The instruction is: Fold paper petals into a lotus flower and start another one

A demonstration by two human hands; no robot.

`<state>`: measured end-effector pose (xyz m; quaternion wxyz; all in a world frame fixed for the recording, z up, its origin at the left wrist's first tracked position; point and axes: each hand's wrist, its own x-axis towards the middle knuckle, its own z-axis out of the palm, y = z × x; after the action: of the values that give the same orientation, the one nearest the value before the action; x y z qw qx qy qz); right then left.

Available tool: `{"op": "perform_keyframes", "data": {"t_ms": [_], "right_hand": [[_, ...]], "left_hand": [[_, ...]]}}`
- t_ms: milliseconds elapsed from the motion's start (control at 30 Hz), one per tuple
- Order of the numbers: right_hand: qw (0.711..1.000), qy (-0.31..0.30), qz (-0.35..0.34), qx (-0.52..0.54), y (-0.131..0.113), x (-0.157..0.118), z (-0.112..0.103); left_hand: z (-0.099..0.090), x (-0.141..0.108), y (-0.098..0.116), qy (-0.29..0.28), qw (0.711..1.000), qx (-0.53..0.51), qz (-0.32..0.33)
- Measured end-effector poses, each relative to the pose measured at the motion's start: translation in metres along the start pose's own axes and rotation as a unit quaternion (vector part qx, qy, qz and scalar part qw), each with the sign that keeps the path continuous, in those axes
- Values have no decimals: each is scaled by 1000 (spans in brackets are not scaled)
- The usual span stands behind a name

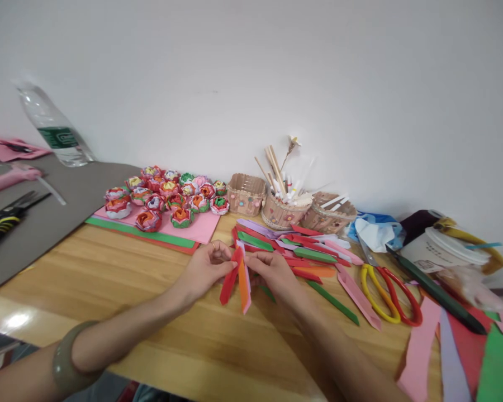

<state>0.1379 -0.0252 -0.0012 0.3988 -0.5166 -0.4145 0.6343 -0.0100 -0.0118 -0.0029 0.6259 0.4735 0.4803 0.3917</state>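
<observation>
Near the middle of the wooden table (pixel 151 290), my left hand (pixel 207 268) pinches a red folded paper strip (pixel 229 283). My right hand (pixel 272 271) is closed on an orange strip (pixel 243 285) backed by pink and lilac ones. The strips meet at the top between both hands and spread apart below. Behind my hands lies a pile of folded strips (pixel 304 254) in red, green, lilac, pink and orange. Some fingertips of both hands are hidden behind the paper.
Paper flowers (pixel 170 190) sit on coloured sheets at the back left. Baskets (pixel 246 192) stand by the wall. Scissors (pixel 392 293), a dark green cutter (pixel 438 293), a white tub (pixel 448 254) and paper scraps (pixel 497 363) are right. Pliers (pixel 4 220) and a bottle (pixel 56 131) are left.
</observation>
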Motion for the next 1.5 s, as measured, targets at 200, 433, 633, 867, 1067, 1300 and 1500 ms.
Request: {"op": "perform_keyframes", "data": {"t_ms": [200,433,633,867,1067,1300,1500], "right_hand": [[997,22,-43,-53,-5,-4,-1],[984,79,-134,-88,-1,-5,5],[978,107,-127,-130,0,-4,6],[970,95,-172,-141,3,-6,6],[965,102,-191,-151,3,-4,4],[940,44,-258,-217,1,-7,1],[895,77,-320,-303,-5,-10,-3]], "left_hand": [[-4,6,-2,7,1000,5,12],[-4,8,-11,3,992,-125,-9],[1,2,-10,14,986,-163,9],[7,-1,-3,22,972,-232,-41],[6,-5,-1,-4,971,-234,-56],[3,-4,2,-26,979,-192,-68],[-2,-7,4,-31,979,-185,-84]]}}
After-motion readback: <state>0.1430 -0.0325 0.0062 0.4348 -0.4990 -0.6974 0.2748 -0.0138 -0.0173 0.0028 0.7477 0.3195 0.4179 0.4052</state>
